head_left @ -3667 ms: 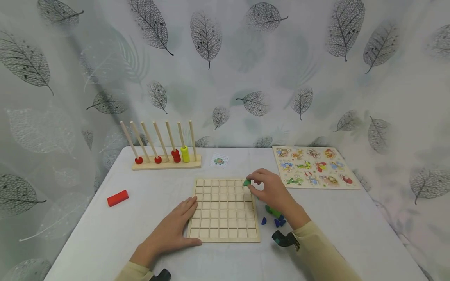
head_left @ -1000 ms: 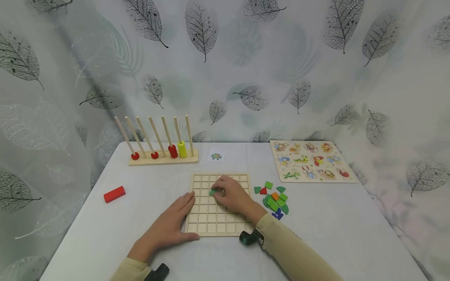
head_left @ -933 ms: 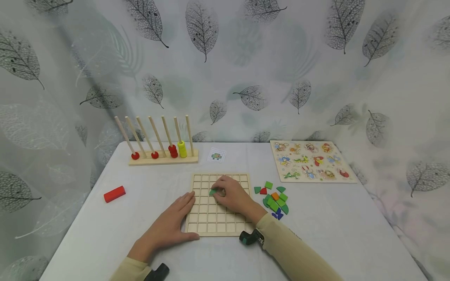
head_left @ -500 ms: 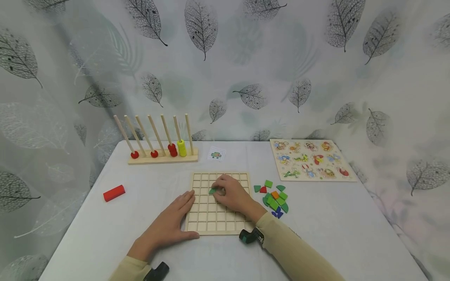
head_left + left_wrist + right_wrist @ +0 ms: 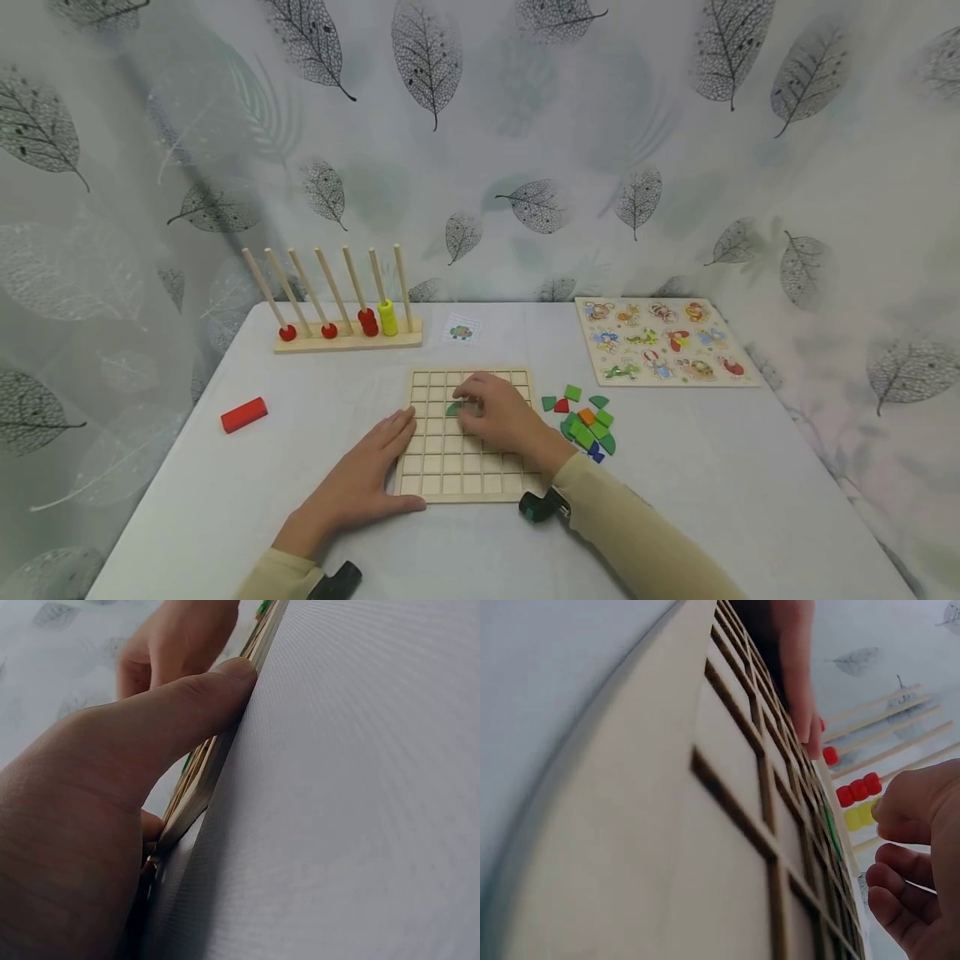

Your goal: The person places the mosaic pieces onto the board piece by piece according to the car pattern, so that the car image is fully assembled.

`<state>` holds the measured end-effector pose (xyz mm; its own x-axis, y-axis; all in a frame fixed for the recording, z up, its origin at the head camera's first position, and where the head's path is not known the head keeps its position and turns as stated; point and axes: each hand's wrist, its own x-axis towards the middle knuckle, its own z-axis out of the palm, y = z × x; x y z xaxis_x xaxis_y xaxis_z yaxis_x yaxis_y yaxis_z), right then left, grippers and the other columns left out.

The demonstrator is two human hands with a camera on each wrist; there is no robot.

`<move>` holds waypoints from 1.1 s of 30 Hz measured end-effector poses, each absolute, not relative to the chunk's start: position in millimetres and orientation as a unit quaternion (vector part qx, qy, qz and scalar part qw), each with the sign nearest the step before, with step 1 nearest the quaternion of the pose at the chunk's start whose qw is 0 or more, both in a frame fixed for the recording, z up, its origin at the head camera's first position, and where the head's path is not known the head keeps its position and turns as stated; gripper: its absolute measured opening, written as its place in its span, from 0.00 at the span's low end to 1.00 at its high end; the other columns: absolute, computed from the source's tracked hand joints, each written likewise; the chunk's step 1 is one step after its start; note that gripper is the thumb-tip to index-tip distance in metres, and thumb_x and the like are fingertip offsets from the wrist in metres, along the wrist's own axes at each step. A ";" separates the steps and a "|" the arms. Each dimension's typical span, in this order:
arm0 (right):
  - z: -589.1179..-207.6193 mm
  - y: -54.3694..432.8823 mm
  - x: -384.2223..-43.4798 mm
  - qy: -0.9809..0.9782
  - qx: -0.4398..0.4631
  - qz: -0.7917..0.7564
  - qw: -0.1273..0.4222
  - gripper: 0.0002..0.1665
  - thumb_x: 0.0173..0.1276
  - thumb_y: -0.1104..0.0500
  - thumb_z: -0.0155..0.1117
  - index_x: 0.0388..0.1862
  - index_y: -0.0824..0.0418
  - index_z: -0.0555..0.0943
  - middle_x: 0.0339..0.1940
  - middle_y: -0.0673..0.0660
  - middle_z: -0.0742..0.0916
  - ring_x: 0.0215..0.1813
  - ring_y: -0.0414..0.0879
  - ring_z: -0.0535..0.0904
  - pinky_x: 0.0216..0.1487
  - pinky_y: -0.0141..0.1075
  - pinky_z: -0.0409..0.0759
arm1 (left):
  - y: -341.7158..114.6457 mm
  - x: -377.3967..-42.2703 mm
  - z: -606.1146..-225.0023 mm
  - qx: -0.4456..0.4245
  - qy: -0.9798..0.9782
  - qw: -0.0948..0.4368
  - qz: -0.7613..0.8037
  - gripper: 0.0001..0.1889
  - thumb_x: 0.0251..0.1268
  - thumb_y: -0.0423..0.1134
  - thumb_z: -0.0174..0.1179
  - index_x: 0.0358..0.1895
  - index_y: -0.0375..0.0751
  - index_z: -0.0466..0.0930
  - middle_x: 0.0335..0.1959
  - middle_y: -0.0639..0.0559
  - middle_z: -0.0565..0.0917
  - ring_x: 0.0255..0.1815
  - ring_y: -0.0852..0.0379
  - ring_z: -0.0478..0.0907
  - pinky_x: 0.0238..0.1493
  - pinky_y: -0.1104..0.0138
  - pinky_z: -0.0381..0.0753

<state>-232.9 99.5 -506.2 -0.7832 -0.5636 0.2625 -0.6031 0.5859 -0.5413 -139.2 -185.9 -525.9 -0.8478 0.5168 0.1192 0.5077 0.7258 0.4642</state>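
Observation:
A wooden grid board (image 5: 432, 483) lies on the white table. My left hand (image 5: 360, 483) rests along its left side, fingers straight at the left edge and thumb (image 5: 187, 705) at the near edge. A green piece with a curved edge (image 5: 453, 409) lies in a cell in the upper part of the grid; in the right wrist view this green piece (image 5: 832, 834) sits down among the slats. My right hand (image 5: 498, 417) hovers just right of it over the board, its fingers (image 5: 900, 892) loosely bent and holding nothing.
Several green, red, orange and blue pieces (image 5: 583, 433) lie right of the board. Behind stand a small pattern card (image 5: 461, 330) and a peg stand (image 5: 348, 342) with red and yellow beads. An insect puzzle board (image 5: 667, 342) lies back right, a red cylinder (image 5: 243, 415) left.
My right hand brought the green piece from the board's upper right to its present cell, then let go and moved slightly right. The left hand has stayed at the board's edge.

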 end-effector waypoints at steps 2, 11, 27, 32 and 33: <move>-501.2 102.3 -231.2 -0.888 0.330 0.319 0.033 0.12 0.76 0.58 0.71 0.55 0.56 0.90 0.50 0.47 0.87 0.47 0.39 0.81 0.49 0.36 0.84 | -185.2 -139.1 -525.6 0.275 0.929 0.009 0.247 0.66 0.57 0.81 0.66 0.87 0.38 0.58 0.89 0.47 0.54 0.88 0.45 0.51 0.83 0.47 0.59; -484.7 112.9 -223.8 -0.879 0.343 0.326 0.059 0.12 0.76 0.58 0.73 0.55 0.59 0.90 0.50 0.50 0.88 0.48 0.45 0.84 0.50 0.39 0.86 | -184.5 -138.6 -524.6 0.269 0.931 0.011 0.247 0.65 0.57 0.82 0.66 0.87 0.39 0.58 0.89 0.49 0.55 0.88 0.46 0.52 0.83 0.47 0.60; -466.0 150.0 -221.1 -0.883 0.325 0.322 0.102 0.12 0.72 0.62 0.77 0.53 0.61 0.90 0.51 0.52 0.89 0.48 0.52 0.85 0.48 0.50 0.88 | -186.2 -138.0 -525.1 0.280 0.928 -0.004 0.246 0.64 0.57 0.79 0.69 0.86 0.36 0.60 0.89 0.48 0.56 0.88 0.47 0.53 0.82 0.46 0.61; -462.5 160.6 -221.3 -0.887 0.309 0.325 0.106 0.13 0.72 0.62 0.77 0.54 0.62 0.90 0.52 0.51 0.89 0.49 0.50 0.85 0.49 0.51 0.88 | -186.9 -138.2 -526.0 0.279 0.929 -0.001 0.243 0.65 0.57 0.80 0.68 0.86 0.36 0.60 0.89 0.48 0.56 0.88 0.48 0.52 0.83 0.48 0.60; -461.7 162.5 -220.9 -0.888 0.305 0.328 0.104 0.14 0.72 0.63 0.77 0.54 0.63 0.89 0.52 0.51 0.89 0.49 0.51 0.85 0.50 0.51 0.88 | -186.8 -138.1 -526.0 0.277 0.930 0.001 0.243 0.65 0.57 0.80 0.67 0.87 0.37 0.59 0.89 0.48 0.55 0.89 0.49 0.51 0.83 0.48 0.59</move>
